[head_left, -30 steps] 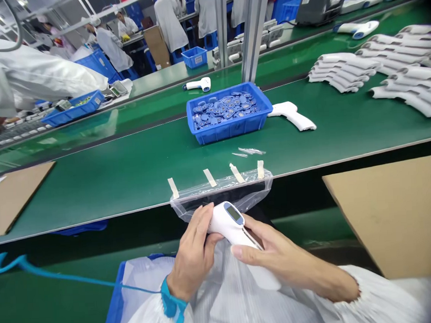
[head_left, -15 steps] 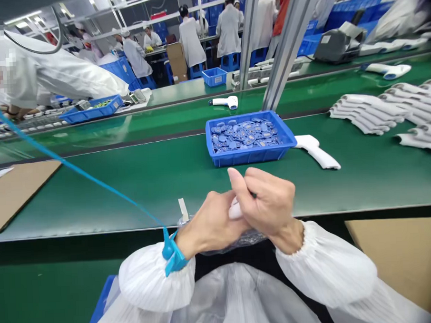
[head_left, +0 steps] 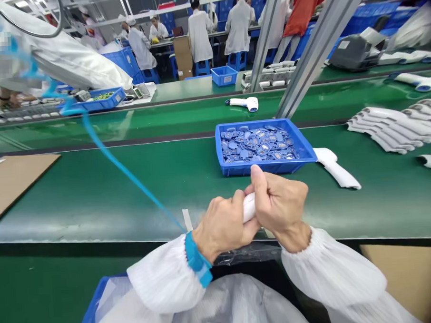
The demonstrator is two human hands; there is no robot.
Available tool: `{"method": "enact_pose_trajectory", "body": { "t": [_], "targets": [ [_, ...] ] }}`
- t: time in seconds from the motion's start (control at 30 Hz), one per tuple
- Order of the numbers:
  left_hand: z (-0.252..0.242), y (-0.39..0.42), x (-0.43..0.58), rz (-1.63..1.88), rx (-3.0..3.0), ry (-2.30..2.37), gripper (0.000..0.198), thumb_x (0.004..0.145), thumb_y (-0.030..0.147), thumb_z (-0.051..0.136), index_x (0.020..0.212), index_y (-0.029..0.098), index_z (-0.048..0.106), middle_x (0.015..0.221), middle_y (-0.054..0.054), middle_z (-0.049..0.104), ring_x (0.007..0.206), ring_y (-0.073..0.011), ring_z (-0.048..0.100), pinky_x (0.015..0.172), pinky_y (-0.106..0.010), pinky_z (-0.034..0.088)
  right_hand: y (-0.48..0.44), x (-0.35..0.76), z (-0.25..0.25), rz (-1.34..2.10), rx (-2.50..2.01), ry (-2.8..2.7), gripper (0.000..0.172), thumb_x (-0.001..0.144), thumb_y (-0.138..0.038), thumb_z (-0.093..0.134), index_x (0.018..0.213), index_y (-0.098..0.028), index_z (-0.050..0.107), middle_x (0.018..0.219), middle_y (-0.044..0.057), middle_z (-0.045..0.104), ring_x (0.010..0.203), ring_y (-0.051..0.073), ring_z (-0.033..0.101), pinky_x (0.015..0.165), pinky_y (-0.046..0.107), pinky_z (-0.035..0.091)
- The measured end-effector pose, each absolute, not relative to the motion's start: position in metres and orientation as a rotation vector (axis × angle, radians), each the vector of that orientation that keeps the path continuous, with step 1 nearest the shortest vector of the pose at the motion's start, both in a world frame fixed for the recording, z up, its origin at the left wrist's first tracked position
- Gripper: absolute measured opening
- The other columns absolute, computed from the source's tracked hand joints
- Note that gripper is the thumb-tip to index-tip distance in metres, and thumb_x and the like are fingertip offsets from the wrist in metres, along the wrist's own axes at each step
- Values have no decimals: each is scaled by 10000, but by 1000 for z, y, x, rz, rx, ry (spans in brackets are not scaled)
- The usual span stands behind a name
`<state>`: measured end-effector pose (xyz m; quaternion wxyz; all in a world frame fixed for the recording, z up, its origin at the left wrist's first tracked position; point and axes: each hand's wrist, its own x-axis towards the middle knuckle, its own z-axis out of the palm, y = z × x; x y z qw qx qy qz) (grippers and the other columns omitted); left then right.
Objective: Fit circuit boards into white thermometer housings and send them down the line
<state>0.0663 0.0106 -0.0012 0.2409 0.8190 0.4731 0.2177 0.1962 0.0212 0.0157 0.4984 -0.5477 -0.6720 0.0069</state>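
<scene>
- cardboard sheet on the table, far left
- blue cord runs down from upper left to a wrist strap on the left hand
- left hand closed around the thermometer, lower center, just above the table's front edge
- right hand closed on the same body, thumb up; only a small white patch shows between the hands
- thermometer looks light, stiff, smooth plastic, so it could slip; best held by the handle, fingers clear of the display
- clear plastic bag lies below the hands
- blue tray of small blue parts sits just past the hands
- loose white housing just right of the tray
- stacked housings further right
</scene>
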Motion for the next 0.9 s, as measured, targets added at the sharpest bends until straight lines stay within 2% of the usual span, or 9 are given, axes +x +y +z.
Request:
{"method": "enact_pose_trajectory", "body": {
  "t": [0.13, 0.27, 0.33, 0.4, 0.47, 0.53, 0.7, 0.8, 0.9],
  "targets": [
    [-2, 12, 81, 476, 2414, 1349, 390, 901, 438, 579, 1077, 90, 595, 876, -150, 737, 700, -323, 722, 584, -375, 502, 26, 199, 17, 49, -1286, -1550, 543, 1017, -270, 468, 504, -201, 630, 458, -5, 588, 422, 108, 537, 481, 285, 359],
    [11, 18, 52, 535, 2229, 1357, 341, 929, 513, 581, 988, 177, 598, 824, -50, 730, 660, -237, 689, 568, -312, 445, 43, 228, 36, 282, -1427, -1756, 508, 1004, -408, 508, 568, -216, 683, 532, -12, 657, 487, 130, 605, 524, 278, 411],
    [18, 23, 22, 539, 2106, 1433, 313, 917, 522, 615, 934, 210, 593, 784, 0, 708, 653, -198, 660, 580, -293, 427, 66, 246, 43, 312, -1508, -1860, 388, 989, -411, 540, 723, -221, 748, 696, -3, 742, 629, 161, 680, 605, 277, 467],
    [23, 29, -8, 526, 2079, 1534, 263, 896, 454, 671, 1001, 225, 594, 864, 11, 714, 731, -193, 663, 645, -298, 447, 97, 256, 46, 244, -1532, -2018, 239, 978, -315, 562, 935, -207, 771, 941, 27, 782, 842, 190, 716, 756, 287, 508],
    [24, 36, -25, 474, 2183, 1643, 336, 864, 366, 724, 1130, 224, 576, 1009, -17, 716, 857, -222, 665, 740, -334, 470, 129, 253, 43, 196, -1560, -2249, 235, 975, -214, 548, 1092, -184, 749, 1133, 64, 753, 1030, 202, 692, 909, 289, 491],
    [23, 44, -26, 327, 2407, 1680, 366, 863, 316, 728, 1175, 200, 575, 1087, -62, 702, 951, -268, 647, 809, -390, 469, 157, 239, 36, 199, -1607, -2416, 246, 968, -188, 558, 1131, -159, 740, 1191, 106, 730, 1111, 222, 669, 978, 298, 466],
    [19, 52, -5, 23, 2656, 1670, 116, 926, 254, 626, 987, 156, 639, 985, -115, 702, 947, -309, 634, 791, -419, 449, 188, 199, 21, 207, -1744, -2472, 144, 822, -94, 716, 950, -44, 756, 1023, 243, 732, 998, 306, 709, 875, 344, 504],
    [20, 51, -15, 230, 2376, 1835, 179, 936, 309, 604, 1055, 176, 607, 950, -89, 707, 850, -270, 644, 725, -362, 435, 185, 199, 23, 215, -1731, -2424, 187, 840, -36, 653, 999, -37, 752, 1036, 248, 720, 972, 280, 713, 847, 328, 504],
    [24, 50, -32, 506, 1992, 1772, 274, 968, 416, 546, 1131, 199, 586, 903, -49, 714, 770, -231, 651, 668, -314, 425, 169, 214, 32, 252, -1646, -2364, 302, 896, -59, 589, 1153, -113, 737, 1075, 175, 721, 926, 209, 709, 849, 302, 504]
  ]
}}
